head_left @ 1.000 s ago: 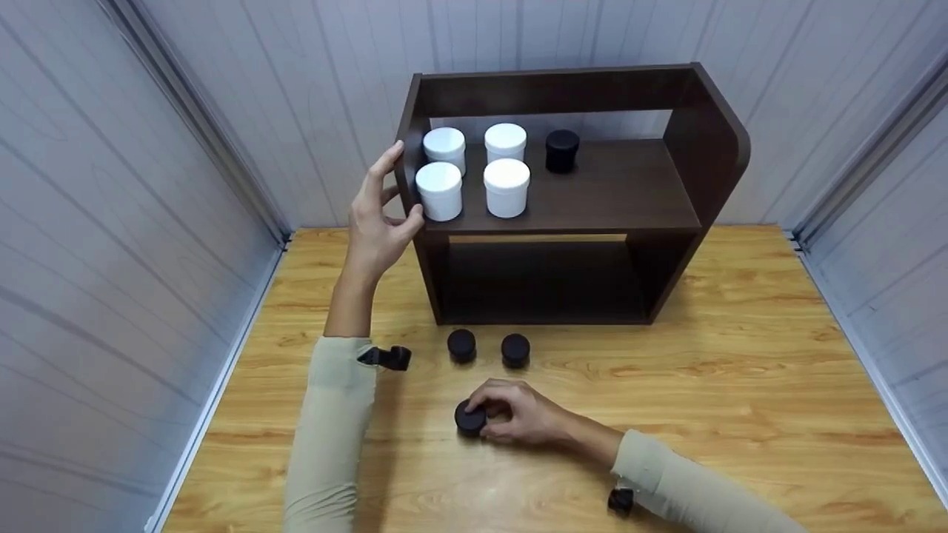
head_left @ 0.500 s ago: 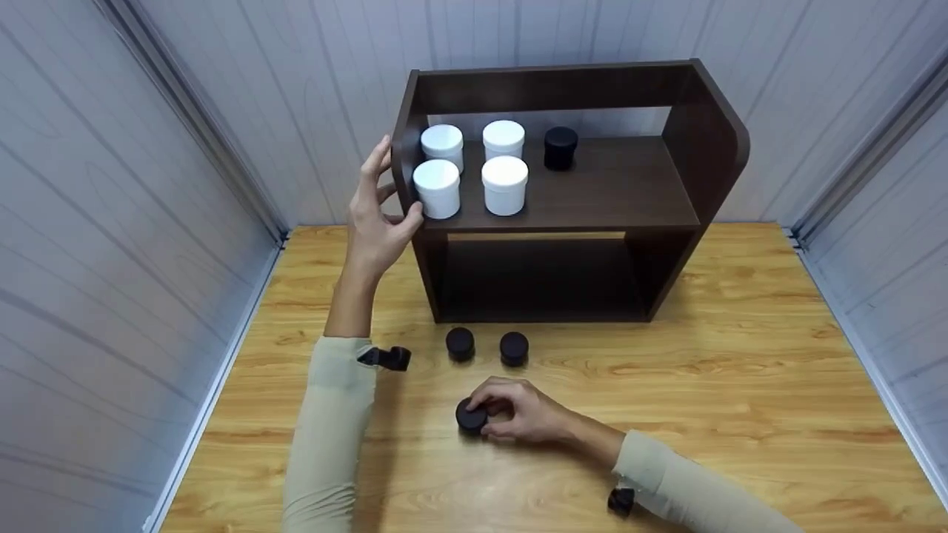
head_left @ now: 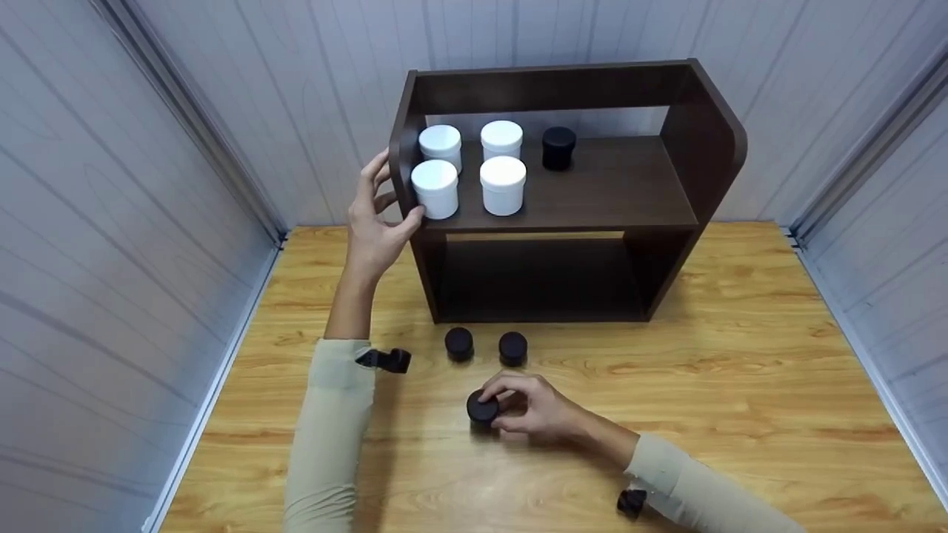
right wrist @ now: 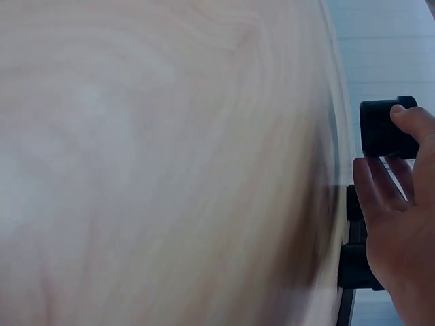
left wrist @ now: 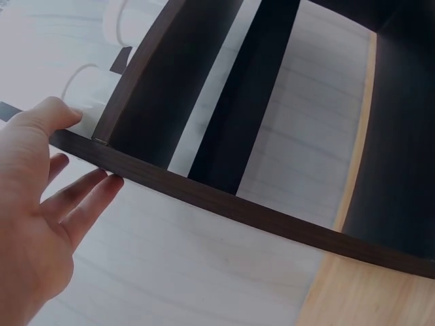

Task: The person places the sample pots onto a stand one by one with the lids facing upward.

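Note:
My left hand (head_left: 376, 233) grips the left side panel of a dark brown two-tier shelf (head_left: 592, 196), the thumb at its front edge and the fingers along the outside. Beside the thumb is a white lidded jar (head_left: 435, 191); in the left wrist view a white jar (left wrist: 95, 95) appears right by the thumb tip. My right hand (head_left: 539, 409) pinches a small black lidded jar (head_left: 482, 409) in front of the shelf. The right wrist view shows this black jar (right wrist: 380, 129) upright, between thumb and fingers.
Two more black jars, a left one (head_left: 459, 344) and a right one (head_left: 512, 348), stand before the shelf on the wooden table (head_left: 755, 385). On the upper tier are several white jars and a black jar (head_left: 558, 148). Pale panel walls (head_left: 163, 148) enclose the table.
My right hand has moved the black jar slightly up and to the right. My left fingers have slid a little lower along the panel's outside.

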Available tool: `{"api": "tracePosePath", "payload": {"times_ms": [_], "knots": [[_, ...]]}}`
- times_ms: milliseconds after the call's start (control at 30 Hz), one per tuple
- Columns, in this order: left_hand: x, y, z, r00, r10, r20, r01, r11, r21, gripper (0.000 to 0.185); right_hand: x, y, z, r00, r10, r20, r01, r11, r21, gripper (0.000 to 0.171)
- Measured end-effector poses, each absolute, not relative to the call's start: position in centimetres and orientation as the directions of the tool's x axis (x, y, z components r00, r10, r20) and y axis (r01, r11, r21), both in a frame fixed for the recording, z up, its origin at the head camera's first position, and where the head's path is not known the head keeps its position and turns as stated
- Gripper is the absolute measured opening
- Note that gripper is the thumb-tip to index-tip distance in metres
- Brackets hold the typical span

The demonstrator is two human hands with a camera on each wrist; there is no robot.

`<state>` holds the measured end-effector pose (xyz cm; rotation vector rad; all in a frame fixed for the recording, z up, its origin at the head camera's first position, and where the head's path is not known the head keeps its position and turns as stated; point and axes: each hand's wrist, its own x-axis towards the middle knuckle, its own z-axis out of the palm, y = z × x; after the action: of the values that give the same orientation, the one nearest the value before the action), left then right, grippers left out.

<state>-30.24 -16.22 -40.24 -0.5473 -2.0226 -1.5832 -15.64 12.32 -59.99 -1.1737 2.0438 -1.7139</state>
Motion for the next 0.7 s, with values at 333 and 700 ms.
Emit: {"api": "tracePosePath", "payload": {"times_ms": [333,700], "knots": [[-30.3,-16.4,-40.3,-0.801,0.015,0.599,0.587,0.223,0.779,0.081,-15.7,13.5,-58.7,-0.684,-0.646,0.338,-0.434,-0.011,-0.901,0.034],[-30.4,-16.5,-40.3,-0.816,0.006,0.577,0.566,0.204,0.799,0.082,-15.7,15.0,-57.7,-0.709,-0.596,0.378,-0.445,-0.039,-0.895,0.034]]}}
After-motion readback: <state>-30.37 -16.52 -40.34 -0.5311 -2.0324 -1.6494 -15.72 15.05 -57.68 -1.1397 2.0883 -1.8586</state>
